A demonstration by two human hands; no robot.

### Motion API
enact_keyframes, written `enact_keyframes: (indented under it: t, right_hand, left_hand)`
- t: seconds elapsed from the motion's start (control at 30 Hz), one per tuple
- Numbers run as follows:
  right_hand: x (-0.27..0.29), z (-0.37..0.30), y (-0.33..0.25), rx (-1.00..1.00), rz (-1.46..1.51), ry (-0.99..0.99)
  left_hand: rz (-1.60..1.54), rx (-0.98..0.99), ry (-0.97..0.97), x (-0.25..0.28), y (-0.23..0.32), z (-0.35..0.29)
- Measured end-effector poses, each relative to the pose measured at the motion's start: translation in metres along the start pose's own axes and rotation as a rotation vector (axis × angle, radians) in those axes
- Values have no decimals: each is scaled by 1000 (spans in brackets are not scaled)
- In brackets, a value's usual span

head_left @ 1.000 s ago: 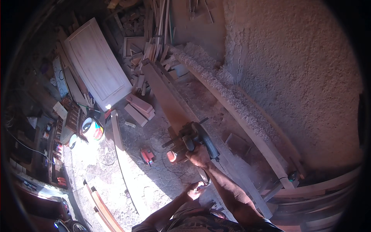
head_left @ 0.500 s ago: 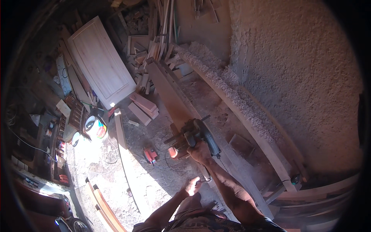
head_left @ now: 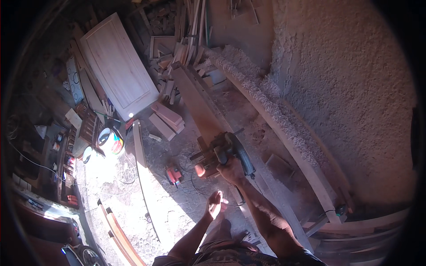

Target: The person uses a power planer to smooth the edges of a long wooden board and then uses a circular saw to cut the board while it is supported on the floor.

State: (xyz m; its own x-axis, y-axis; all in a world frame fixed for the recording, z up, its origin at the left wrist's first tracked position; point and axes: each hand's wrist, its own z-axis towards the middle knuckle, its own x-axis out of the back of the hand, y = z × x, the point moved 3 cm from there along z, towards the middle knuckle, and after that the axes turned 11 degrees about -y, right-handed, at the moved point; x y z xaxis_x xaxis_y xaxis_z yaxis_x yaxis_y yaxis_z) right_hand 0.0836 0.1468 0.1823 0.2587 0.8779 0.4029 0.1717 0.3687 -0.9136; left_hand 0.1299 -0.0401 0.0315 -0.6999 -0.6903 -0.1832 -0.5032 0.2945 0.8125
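Note:
My right hand (head_left: 231,170) is closed around the handle of a circular saw (head_left: 240,156), which rests on a long wooden board (head_left: 195,103) sloping away from me to the far left. The saw's base and blade are partly hidden by its body and my hand. Nearer to me and a little left, my left hand (head_left: 215,205) is in the air, fingers stretched and seemingly holding nothing. A dark cord (head_left: 240,197) hangs below the saw, just right of that hand. On the floor to the left lies a red power tool (head_left: 173,175).
A shavings-covered beam (head_left: 275,122) runs along the right, beside a rough wall (head_left: 341,88). A panelled wooden door (head_left: 120,64) leans at the far left, near scrap wood (head_left: 171,57). Buckets (head_left: 110,142) and a long plank (head_left: 141,155) stand left. Loose cables cross the floor.
My left hand has moved slightly up and left, away from the cord, and its fingers have opened. The saw stays on the board in my right hand. The whole view has shifted slightly.

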Motion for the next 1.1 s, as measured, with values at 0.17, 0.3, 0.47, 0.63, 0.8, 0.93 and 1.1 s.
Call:
enact_keyframes:
  t: [0.17, 0.3, 0.47, 0.63, 0.8, 0.93, 1.1]
  right_hand:
    - [-9, 8, -12, 1, -23, -16]
    - [-10, 16, -10, -4, -9, -25]
    - [-14, 27, -10, 73, -12, 25]
    - [-17, 36, -12, 99, 3, 35]
    - [-19, 51, -3, 52, -55, 19]
    - [-22, 55, -8, 26, -38, 21]
    - [-23, 66, -10, 23, -15, 11]
  left_hand:
    - [-455, -213, 259, 61, 56, 23]
    - [-329, -170, 301, 71, 80, 33]
    - [-343, -171, 336, 76, 87, 38]
    - [-330, -156, 344, 82, 97, 38]
    - [-344, -173, 356, 83, 107, 43]
    - [-352, -177, 363, 90, 108, 48]
    - [-349, -205, 356, 98, 110, 56]
